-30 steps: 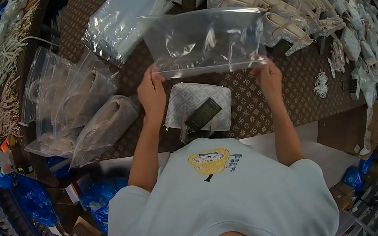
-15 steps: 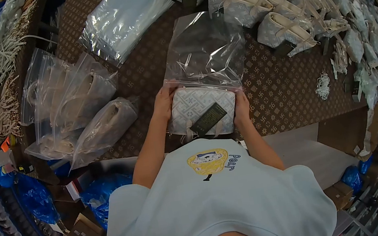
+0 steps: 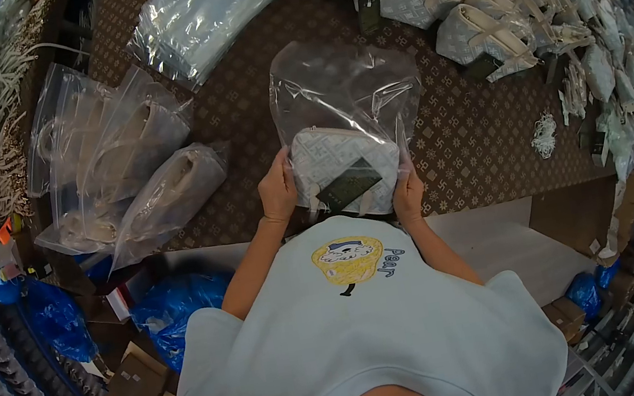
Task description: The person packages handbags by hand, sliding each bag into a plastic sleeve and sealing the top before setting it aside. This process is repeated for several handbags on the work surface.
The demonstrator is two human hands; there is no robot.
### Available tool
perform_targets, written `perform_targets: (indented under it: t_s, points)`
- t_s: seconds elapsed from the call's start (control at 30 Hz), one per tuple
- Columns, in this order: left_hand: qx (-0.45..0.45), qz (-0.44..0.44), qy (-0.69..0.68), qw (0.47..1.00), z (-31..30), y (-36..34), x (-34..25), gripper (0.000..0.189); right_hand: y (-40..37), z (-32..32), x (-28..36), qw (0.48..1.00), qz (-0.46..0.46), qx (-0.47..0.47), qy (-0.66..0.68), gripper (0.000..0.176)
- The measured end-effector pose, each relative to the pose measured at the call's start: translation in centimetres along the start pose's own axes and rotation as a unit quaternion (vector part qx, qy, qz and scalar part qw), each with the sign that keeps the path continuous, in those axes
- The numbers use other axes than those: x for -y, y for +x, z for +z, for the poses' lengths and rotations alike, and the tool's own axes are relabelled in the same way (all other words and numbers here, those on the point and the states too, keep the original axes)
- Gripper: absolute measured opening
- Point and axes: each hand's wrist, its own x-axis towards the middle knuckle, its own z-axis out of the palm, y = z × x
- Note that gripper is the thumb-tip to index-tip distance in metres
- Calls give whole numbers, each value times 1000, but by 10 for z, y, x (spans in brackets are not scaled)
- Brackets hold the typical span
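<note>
A pale patterned handbag (image 3: 342, 148) lies on the table close to my body, with a dark green tag (image 3: 348, 185) on its near side. A clear plastic bag (image 3: 328, 84) covers much of the handbag, and its slack far end spreads over the table beyond. My left hand (image 3: 279, 187) grips the plastic at the left side of the handbag. On the opposite side, my right hand (image 3: 409, 193) has its fingers closed on the plastic edge. The handbag's handles and near edge are mostly hidden.
Handbags in clear bags (image 3: 134, 144) lie at the left. Flat clear bags (image 3: 209, 16) are stacked at the back. Unwrapped handbags (image 3: 485, 30) crowd the back right, near a small white string bundle (image 3: 544, 135). Blue plastic sacks (image 3: 181, 306) and cardboard boxes (image 3: 137, 384) sit below the table.
Both hands have drawn the plastic bag's mouth toward my body, over the handbag. Handbag and tag now show through the film, and the bag's far end has come nearer.
</note>
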Motion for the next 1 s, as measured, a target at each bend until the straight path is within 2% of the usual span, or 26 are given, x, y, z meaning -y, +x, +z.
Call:
perform_targets:
  t_s: [0.03,0.07,0.1,0.17,0.23,0.3,0.33,0.37,0.4,0.43,0.53,0.57,0.6,0.7,0.77,0.83,0.9,1.0]
  points:
    - [-3,18,-5,1000,-2,-9,6,27,-2,-1,-6,998,-52,-14,-28,38]
    - [-6,35,-10,999,-4,-17,11,27,-4,-2,-18,998,-54,-14,-27,38]
    - [-4,31,-9,999,-7,-29,14,27,-11,-7,-32,999,-40,16,-25,38]
    - [36,-73,3,997,-13,-39,17,28,-17,-12,-31,998,-29,44,-23,37]
    - [18,-61,-9,998,-15,-34,18,29,-15,-18,-19,998,17,65,9,36]
    - [1,-56,-18,998,-27,-20,11,29,8,-27,10,997,13,81,-5,34]
    - [73,-88,26,993,-39,10,1,30,26,-33,30,995,9,94,-19,33]
    - [146,-119,69,980,-54,35,-16,31,47,-42,54,990,44,121,-51,32]
    - [165,-104,68,978,-73,56,-42,33,67,-52,85,983,74,147,-82,33]
    - [184,-87,67,977,-93,75,-73,35,75,-60,123,985,58,137,-85,33]
    - [144,-38,121,981,-139,87,-150,37,80,-85,201,990,9,115,-85,32]
    - [133,-64,64,987,-152,86,-161,37,81,-90,211,990,-21,107,-85,31]
    - [122,-91,8,988,-159,86,-165,37,85,-92,214,990,-25,107,-83,31]
    - [105,-103,22,989,-159,88,-153,37,96,-95,215,983,-42,117,-135,29]
    - [98,-94,24,990,-154,90,-151,36,103,-93,212,945,-68,120,-297,26]
    - [88,-93,25,991,-148,86,-148,35,105,-90,205,932,-94,127,-327,25]
    - [80,-48,128,987,-143,90,-146,32,110,-90,211,917,-129,131,-355,24]
    - [63,-21,197,978,-146,87,-147,29,101,-98,237,909,-157,83,-377,13]
